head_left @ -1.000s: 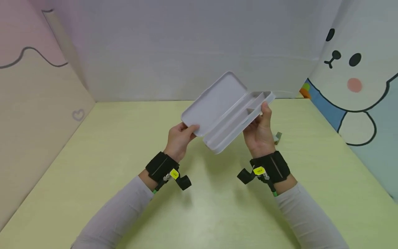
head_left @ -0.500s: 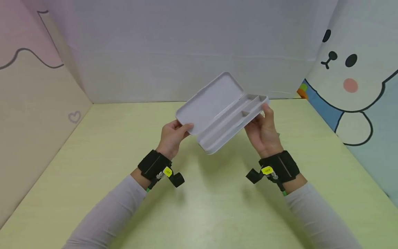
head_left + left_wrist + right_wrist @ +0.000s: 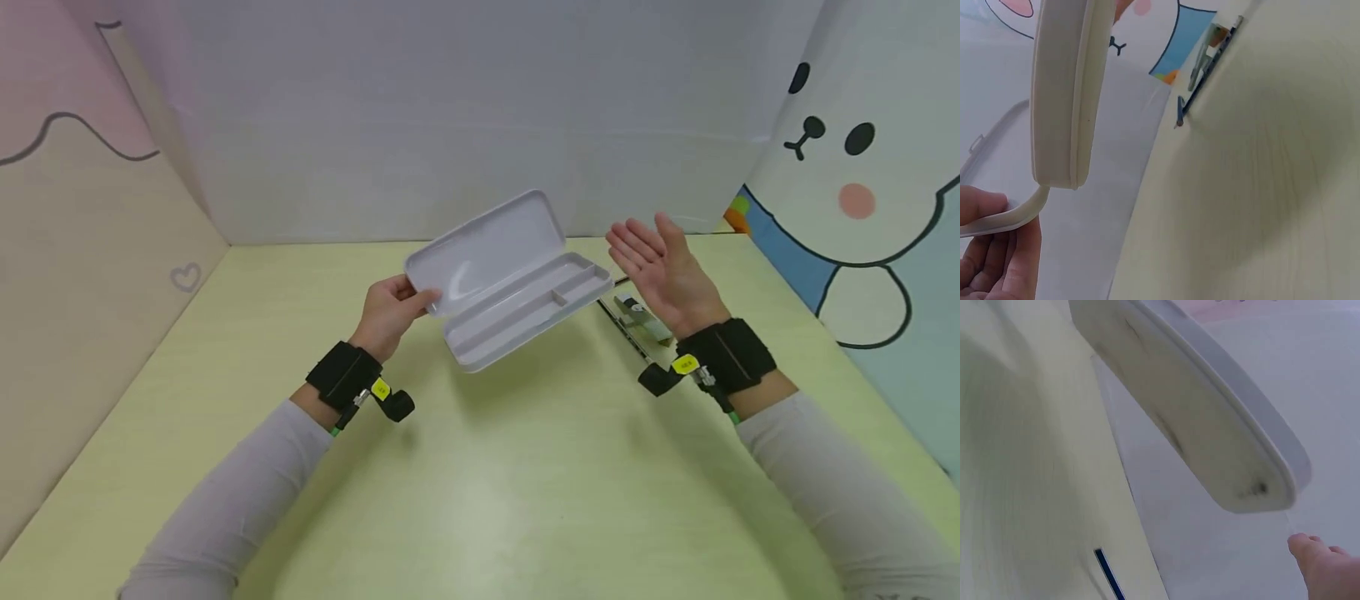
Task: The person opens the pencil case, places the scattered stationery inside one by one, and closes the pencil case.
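Note:
A white pencil case (image 3: 487,258) hangs above the table with its lid spread wide, showing a divided inner tray (image 3: 525,308) with nothing in it. My left hand (image 3: 388,317) pinches the lid's lower left corner between thumb and fingers; the left wrist view shows that grip on the lid's edge (image 3: 1007,222). My right hand (image 3: 670,279) is apart from the case, to its right, palm showing and fingers extended. In the right wrist view the case's underside (image 3: 1191,406) bears dark smudges, and the right hand (image 3: 1329,565) is at the lower right.
Behind and below my right hand, a pencil (image 3: 624,332) and a pale greenish item (image 3: 645,319) lie on the table (image 3: 465,467). The left wrist view also shows the dark pencils (image 3: 1210,67). Pale walls (image 3: 465,125) stand at the back and both sides.
My right hand has let go of the case and moved right, its fingers straightened. The left hand has shifted left with the case, which is now tilted less steeply. Items behind the right hand have come into view.

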Tool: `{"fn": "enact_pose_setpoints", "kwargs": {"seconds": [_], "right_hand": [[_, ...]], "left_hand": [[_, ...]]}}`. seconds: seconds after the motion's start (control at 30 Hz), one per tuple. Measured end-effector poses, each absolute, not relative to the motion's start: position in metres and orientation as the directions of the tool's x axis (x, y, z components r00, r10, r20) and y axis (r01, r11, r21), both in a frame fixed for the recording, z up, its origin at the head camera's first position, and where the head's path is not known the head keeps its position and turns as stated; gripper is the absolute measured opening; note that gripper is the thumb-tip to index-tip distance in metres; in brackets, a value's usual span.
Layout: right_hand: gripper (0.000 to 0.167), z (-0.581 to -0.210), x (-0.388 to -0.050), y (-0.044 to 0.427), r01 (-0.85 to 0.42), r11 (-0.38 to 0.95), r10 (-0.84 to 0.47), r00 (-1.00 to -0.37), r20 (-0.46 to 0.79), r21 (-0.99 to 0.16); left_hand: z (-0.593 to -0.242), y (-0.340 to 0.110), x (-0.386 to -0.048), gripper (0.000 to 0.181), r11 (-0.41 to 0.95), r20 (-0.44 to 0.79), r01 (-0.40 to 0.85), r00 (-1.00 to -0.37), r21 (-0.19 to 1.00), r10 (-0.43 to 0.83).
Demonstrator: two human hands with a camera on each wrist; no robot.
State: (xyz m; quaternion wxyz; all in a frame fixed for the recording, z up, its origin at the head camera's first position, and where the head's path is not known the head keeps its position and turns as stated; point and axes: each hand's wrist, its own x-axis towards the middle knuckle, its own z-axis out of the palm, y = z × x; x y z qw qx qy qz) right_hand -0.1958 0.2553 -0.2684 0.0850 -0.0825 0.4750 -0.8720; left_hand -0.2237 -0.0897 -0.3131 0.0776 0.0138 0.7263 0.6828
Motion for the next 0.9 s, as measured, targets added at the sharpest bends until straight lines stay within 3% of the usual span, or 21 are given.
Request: {"fn": "enact_pose_setpoints", "kwargs": {"seconds": [0.27,0.43,0.63,0.9], "right_hand": [[0.078,-0.262,-0.225,0.263,0.16,-0.127,-0.283,-0.952,-0.119,-0.979],[0.07,-0.271,-0.241,0.259,0.075,0.111,-0.272,-0.957,-0.103,-0.991],[0.059,-0.282,-0.25,0.251,-0.063,0.422,-0.299,-0.951,-0.073,-0.904],[0.051,-0.291,-0.253,0.236,-0.115,0.496,-0.31,-0.949,-0.052,-0.861]], "left_hand": [[-0.315,-0.096,-0.235,0.042,0.195,-0.072,-0.042,-0.986,0.98,0.151],[-0.317,-0.097,-0.242,0.041,0.243,-0.044,-0.001,-0.984,0.97,0.172],[-0.323,-0.099,-0.246,0.038,0.284,-0.03,0.03,-0.979,0.958,0.202],[-0.327,-0.101,-0.249,0.038,0.338,-0.022,0.062,-0.971,0.939,0.239]]}}
